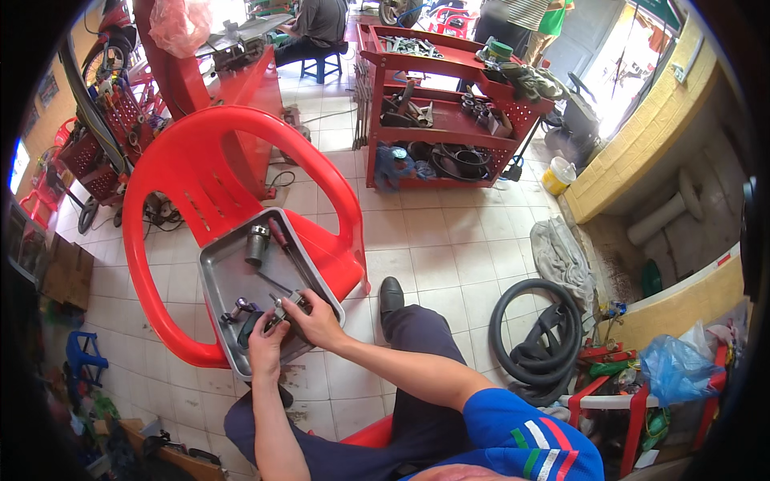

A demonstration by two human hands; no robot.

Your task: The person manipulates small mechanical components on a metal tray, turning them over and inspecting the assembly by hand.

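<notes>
The left hand (263, 349) and right hand (322, 325) have their fingers closed around a small silvery metal part (281, 309), over a grey rectangular metal tray (228, 278) on a red plastic armchair (319, 245). In it, farther off, lies a dark-and-silver metal cylinder (257, 245) beside a red-handled tool (277, 232).

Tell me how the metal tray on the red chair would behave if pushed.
The tray is probably stiff, given its grey metallic sheen and raised walls. It might slide readily, since the red chair it rests on looks like smooth plastic. The dark cylinder inside could roll or shift, as its sides look rounded and nothing visibly clamps it.
</notes>
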